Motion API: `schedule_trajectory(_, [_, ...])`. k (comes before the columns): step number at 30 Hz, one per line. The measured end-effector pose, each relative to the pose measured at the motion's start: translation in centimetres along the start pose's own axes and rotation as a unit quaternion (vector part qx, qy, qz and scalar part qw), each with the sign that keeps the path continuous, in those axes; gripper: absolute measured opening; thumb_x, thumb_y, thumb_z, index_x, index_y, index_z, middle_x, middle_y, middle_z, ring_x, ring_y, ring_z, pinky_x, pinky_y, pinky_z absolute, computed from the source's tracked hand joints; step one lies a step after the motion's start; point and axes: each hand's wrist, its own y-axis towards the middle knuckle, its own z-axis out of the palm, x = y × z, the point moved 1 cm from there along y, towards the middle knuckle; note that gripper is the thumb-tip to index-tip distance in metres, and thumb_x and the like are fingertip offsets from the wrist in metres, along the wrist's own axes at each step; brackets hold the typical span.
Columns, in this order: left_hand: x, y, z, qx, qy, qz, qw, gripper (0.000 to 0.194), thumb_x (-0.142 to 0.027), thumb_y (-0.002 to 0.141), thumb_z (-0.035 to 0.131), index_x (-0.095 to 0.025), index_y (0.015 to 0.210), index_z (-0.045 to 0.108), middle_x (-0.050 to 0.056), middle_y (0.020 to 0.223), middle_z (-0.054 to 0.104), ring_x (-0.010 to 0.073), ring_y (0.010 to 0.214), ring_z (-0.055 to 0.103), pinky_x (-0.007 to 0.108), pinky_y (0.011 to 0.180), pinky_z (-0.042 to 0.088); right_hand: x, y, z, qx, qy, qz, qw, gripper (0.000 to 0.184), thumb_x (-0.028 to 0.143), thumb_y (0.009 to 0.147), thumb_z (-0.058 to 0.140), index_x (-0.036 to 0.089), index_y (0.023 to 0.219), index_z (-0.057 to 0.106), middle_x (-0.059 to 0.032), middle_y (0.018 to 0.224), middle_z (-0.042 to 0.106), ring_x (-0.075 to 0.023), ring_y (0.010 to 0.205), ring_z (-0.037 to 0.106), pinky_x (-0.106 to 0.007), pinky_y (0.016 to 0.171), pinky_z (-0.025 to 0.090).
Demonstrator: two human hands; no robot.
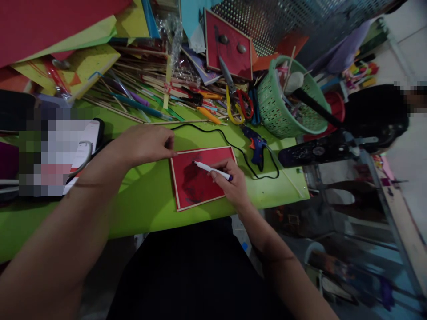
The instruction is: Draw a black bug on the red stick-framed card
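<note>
A red rectangular card point(216, 186) edged with thin pale wooden strips lies on the green tabletop, with dark marks on its face. In my right hand point(231, 180) is a white marker point(208, 167) with a purple end, its dark tip touching or just over the card's upper left part. My left hand point(147, 144) is curled at the card's upper left corner, the thumb tip on the edge; its inner fingers are partly hidden. Behind the card a black cord point(216, 130) curves toward a blue glue gun point(255, 146) on the right.
Scissors point(233, 98), wooden sticks point(140, 66) and pens crowd the back. A similar red framed card point(230, 44) with two stones leans there. A green basket point(283, 106) stands at back right, a phone point(96, 133) at left. The green table's front edge point(200, 215) is near my lap.
</note>
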Motion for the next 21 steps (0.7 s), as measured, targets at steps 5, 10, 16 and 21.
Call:
schedule_trajectory(5, [0.64, 0.42, 0.34, -0.015, -0.016, 0.01, 1.0, 0.013, -0.041, 0.088, 0.077, -0.03, 0.092, 0.082, 0.006, 0.083, 0.08, 0.0326, 0.095, 0.077, 0.039, 0.081, 0.05, -0.03, -0.06, 0.05, -0.016, -0.012, -0.007, 1.0, 0.015, 0.042, 0.099, 0.079, 0.028, 0.102, 0.075, 0.0006, 0.082, 0.076, -0.018, 0.069, 0.064, -0.032, 0.065, 0.049])
schedule_trajectory(10, [0.23, 0.03, 0.05, -0.015, -0.025, 0.002, 1.0, 0.017, -0.041, 0.088, 0.075, -0.028, 0.096, 0.083, 0.005, 0.085, 0.08, 0.0319, 0.089, 0.076, 0.04, 0.082, 0.049, 0.24, -0.17, 0.12, -0.01, -0.005, -0.013, 1.0, 0.015, 0.041, 0.097, 0.08, 0.028, 0.102, 0.074, -0.0007, 0.087, 0.08, -0.0193, 0.073, 0.069, -0.032, 0.067, 0.052])
schedule_trajectory(16, [0.63, 0.16, 0.28, -0.015, -0.007, 0.016, 1.0, 0.02, -0.045, 0.091, 0.074, -0.029, 0.098, 0.083, 0.005, 0.086, 0.083, 0.0315, 0.096, 0.077, 0.037, 0.08, 0.048, 0.24, -0.31, 0.21, -0.04, -0.022, -0.009, 0.999, 0.013, 0.04, 0.097, 0.079, 0.028, 0.099, 0.074, 0.0004, 0.081, 0.077, -0.0188, 0.068, 0.065, -0.032, 0.063, 0.05])
schedule_trajectory(21, [0.59, 0.3, 0.34, -0.006, 0.009, 0.019, 1.0, 0.024, -0.045, 0.091, 0.069, -0.028, 0.102, 0.082, 0.005, 0.089, 0.084, 0.0285, 0.087, 0.075, 0.036, 0.074, 0.044, -0.01, -0.35, 0.31, -0.016, -0.025, -0.027, 0.999, 0.013, 0.041, 0.097, 0.079, 0.028, 0.102, 0.076, -0.0009, 0.086, 0.08, -0.0204, 0.073, 0.069, -0.033, 0.067, 0.053])
